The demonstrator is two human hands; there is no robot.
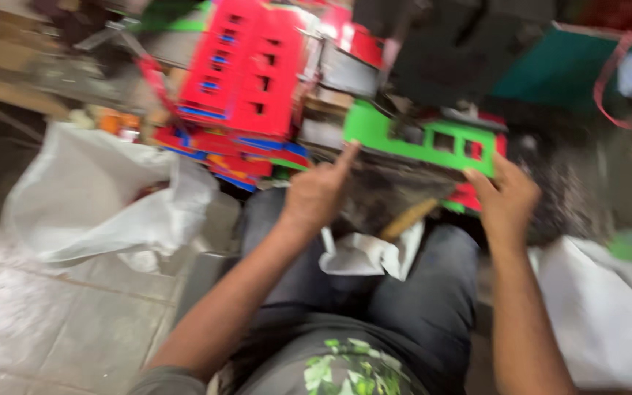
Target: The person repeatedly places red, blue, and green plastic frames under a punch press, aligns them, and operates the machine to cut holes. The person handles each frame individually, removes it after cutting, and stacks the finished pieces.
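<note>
Left of the green plastic frame [418, 143], a large white sack [104, 201] on the tiled floor [31, 322]; above and left of the frame, a stack of red plastic pieces [246, 69]. At the frame's left end, left hand [316, 194], fingers half curled, one fingertip touching its edge. At its right end, right hand [506, 201], fingers grasping the frame; picture blurred.
</note>
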